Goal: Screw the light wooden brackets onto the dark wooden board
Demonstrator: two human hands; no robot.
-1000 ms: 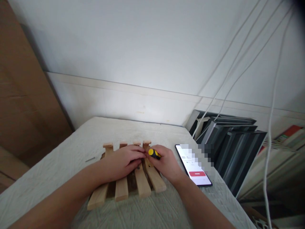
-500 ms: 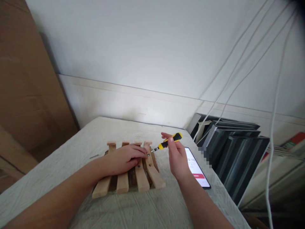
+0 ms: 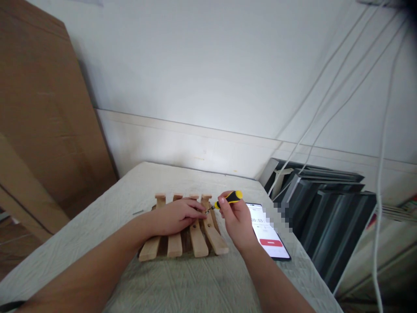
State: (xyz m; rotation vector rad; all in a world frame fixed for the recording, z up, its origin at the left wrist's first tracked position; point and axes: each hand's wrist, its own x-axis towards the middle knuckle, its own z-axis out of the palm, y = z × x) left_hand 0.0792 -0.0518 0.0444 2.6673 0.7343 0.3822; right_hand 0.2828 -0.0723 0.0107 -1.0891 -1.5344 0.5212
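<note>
A small wooden slat rack (image 3: 192, 241) lies on the white-covered table (image 3: 182, 282). My left hand (image 3: 174, 216) rests on its slats, fingers closed in a pinch at the rightmost slat, where what they hold is too small to name. My right hand (image 3: 236, 217) grips a yellow and black screwdriver (image 3: 228, 198), tilted, with its metal tip pointing down-left at the left fingertips on the rack.
A phone (image 3: 267, 230) with a lit screen lies right of the rack. A small metal screw or nail (image 3: 137, 212) lies left of it. Dark framed panels (image 3: 325, 204) lean at the right, white cables (image 3: 329, 100) hang down, and brown cardboard (image 3: 42, 121) stands left.
My right hand lifted the screwdriver off the rack, then lowered it so its tip points at the left fingertips. The view shifted so the rack sits further right.
</note>
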